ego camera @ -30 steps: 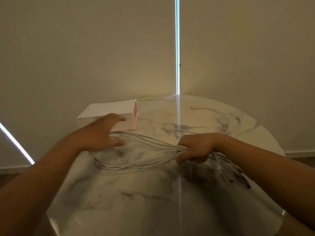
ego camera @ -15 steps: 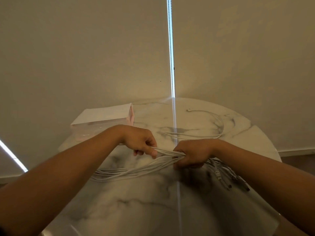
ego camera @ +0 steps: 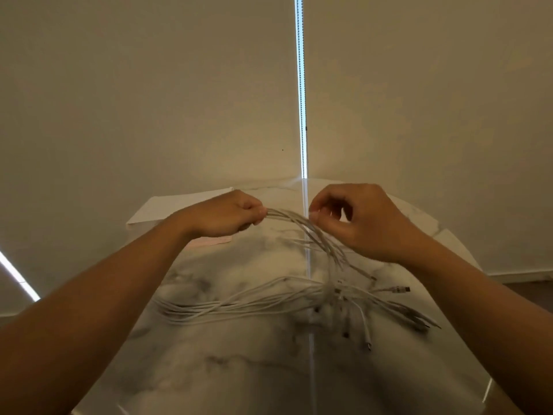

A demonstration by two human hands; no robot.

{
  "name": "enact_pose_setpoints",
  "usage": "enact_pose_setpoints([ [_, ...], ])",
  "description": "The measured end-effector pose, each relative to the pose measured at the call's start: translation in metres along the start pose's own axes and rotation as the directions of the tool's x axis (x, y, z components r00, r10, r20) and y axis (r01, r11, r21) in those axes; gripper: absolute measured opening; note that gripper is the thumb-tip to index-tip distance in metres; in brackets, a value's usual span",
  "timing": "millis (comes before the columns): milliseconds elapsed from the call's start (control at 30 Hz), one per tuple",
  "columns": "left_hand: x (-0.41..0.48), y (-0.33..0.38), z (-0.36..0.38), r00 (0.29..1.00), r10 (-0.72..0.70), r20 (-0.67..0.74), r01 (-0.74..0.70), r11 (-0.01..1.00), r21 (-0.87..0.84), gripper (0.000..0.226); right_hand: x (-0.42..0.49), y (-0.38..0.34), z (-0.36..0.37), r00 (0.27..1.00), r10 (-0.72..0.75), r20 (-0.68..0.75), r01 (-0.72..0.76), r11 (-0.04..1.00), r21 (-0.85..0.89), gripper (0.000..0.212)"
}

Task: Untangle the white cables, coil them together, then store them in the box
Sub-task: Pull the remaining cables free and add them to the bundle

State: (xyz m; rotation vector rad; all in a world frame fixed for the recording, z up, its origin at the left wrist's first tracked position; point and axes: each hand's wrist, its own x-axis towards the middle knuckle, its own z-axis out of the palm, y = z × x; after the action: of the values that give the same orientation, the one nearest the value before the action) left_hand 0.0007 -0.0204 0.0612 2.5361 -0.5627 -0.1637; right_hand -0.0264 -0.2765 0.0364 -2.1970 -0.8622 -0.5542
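Note:
A bundle of several white cables (ego camera: 239, 307) lies across the marble table (ego camera: 239, 369), its plug ends fanned out at the right near the table's edge. One part of the bundle is lifted off the table and arcs between my hands. My left hand (ego camera: 227, 215) grips the raised strands in a curled fist. My right hand (ego camera: 359, 223) pinches the same strands with thumb and fingertips a short way to the right. The pale box (ego camera: 167, 206) sits at the back left, mostly hidden behind my left hand and forearm.
The round table's far edge meets a beige wall close behind. A bright vertical strip (ego camera: 300, 85) runs down the wall to the table. The table's right rim (ego camera: 466, 253) drops to a dark floor.
Both hands have risen off the table, lifting a section of the cable bundle. My left hand went from open near the box to gripping the strands. My right hand shifted from a fist to a pinch.

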Motion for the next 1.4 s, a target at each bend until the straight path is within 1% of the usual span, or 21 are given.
enact_pose_setpoints([
  [67,-0.002,0.002,-0.005,0.997,-0.037,-0.074,0.03,0.996,-0.09,0.04,-0.009,-0.028,0.007,0.994,0.003,0.107,-0.018,0.99,0.137,0.019],
  [133,-0.004,0.004,-0.008,0.989,-0.053,-0.135,0.029,0.984,-0.175,0.042,-0.015,-0.047,0.025,0.947,0.092,0.308,-0.204,0.913,0.354,0.021],
  [200,-0.006,0.008,-0.01,0.982,-0.049,-0.181,0.006,0.973,-0.232,0.042,-0.017,-0.058,0.051,0.843,0.261,0.47,-0.503,0.694,0.516,0.03],
  [233,-0.008,0.011,-0.01,0.98,-0.043,-0.196,-0.008,0.968,-0.252,0.042,-0.014,-0.061,0.064,0.771,0.337,0.54,-0.631,0.519,0.577,0.04],
  [267,-0.01,0.014,-0.009,0.978,-0.039,-0.206,-0.018,0.963,-0.27,0.041,-0.01,-0.062,0.075,0.714,0.385,0.585,-0.697,0.315,0.644,0.048],
  [300,-0.012,0.016,-0.007,0.977,-0.036,-0.209,-0.025,0.958,-0.286,0.041,-0.004,-0.062,0.081,0.688,0.423,0.589,-0.688,0.123,0.715,0.053],
  [333,-0.014,0.017,-0.005,0.979,-0.037,-0.203,-0.026,0.954,-0.298,0.04,0.004,-0.059,0.085,0.693,0.468,0.548,-0.612,-0.019,0.79,0.053],
  [400,-0.019,0.015,0.002,0.984,-0.054,-0.17,-0.001,0.95,-0.311,0.04,0.021,-0.047,0.087,0.711,0.564,0.419,-0.378,-0.195,0.905,0.043],
  [467,-0.023,0.013,0.011,0.988,-0.088,-0.123,0.044,0.945,-0.323,0.038,0.035,-0.036,0.086,0.703,0.626,0.337,-0.208,-0.272,0.939,0.032],
  [600,-0.028,0.004,0.025,0.99,-0.139,-0.039,0.118,0.935,-0.335,0.034,0.043,-0.015,0.08,0.631,0.721,0.288,-0.001,-0.37,0.929,0.032],
  [667,-0.033,-0.004,0.025,0.987,-0.16,-0.012,0.146,0.926,-0.347,0.033,0.042,-0.002,0.075,0.588,0.752,0.297,0.046,-0.398,0.916,0.039],
  [733,-0.036,-0.007,0.027,0.984,-0.165,0.058,0.176,0.924,-0.341,0.034,0.037,0.006,0.074,0.569,0.76,0.315,-0.008,-0.378,0.926,0.044],
  [800,-0.037,-0.007,0.038,0.973,-0.161,0.163,0.204,0.933,-0.296,0.034,0.033,0.011,0.078,0.559,0.776,0.294,-0.083,-0.3,0.95,0.043],
  [900,-0.04,-0.004,0.047,0.914,-0.182,0.363,0.254,0.954,-0.16,0.033,0.03,0.008,0.085,0.563,0.769,0.302,-0.24,-0.198,0.95,0.039],
  [933,-0.039,-0.004,0.044,0.904,-0.174,0.39,0.243,0.961,-0.135,0.034,0.03,0.007,0.086,0.569,0.758,0.318,-0.298,-0.17,0.939,0.038],
  [967,-0.035,-0.005,0.039,0.921,-0.158,0.355,0.219,0.966,-0.14,0.035,0.03,0.006,0.086,0.576,0.746,0.334,-0.351,-0.143,0.925,0.037],
  [1033,-0.02,-0.003,0.026,0.985,-0.14,0.104,0.158,0.968,-0.196,0.033,0.029,0.004,0.087,0.588,0.713,0.381,-0.45,-0.103,0.887,0.039],
  [1100,0.002,0.008,0.014,0.987,-0.104,-0.125,0.074,0.973,-0.22,0.036,0.028,0.0,0.088,0.594,0.668,0.448,-0.545,-0.076,0.835,0.041],
  [1133,0.013,0.015,0.011,0.987,-0.078,-0.142,0.045,0.975,-0.217,0.039,0.026,-0.002,0.089,0.596,0.645,0.478,-0.586,-0.058,0.808,0.04],
  [1300,0.048,0.043,0.021,0.987,-0.073,0.145,0.097,0.982,-0.162,0.076,0.017,-0.013,0.099,0.585,0.564,0.583,-0.709,0.008,0.705,0.036],
  [1400,0.054,0.05,0.029,0.976,-0.013,0.215,0.051,0.984,-0.168,0.067,0.015,-0.014,0.101,0.581,0.523,0.624,-0.738,0.016,0.675,0.035],
])
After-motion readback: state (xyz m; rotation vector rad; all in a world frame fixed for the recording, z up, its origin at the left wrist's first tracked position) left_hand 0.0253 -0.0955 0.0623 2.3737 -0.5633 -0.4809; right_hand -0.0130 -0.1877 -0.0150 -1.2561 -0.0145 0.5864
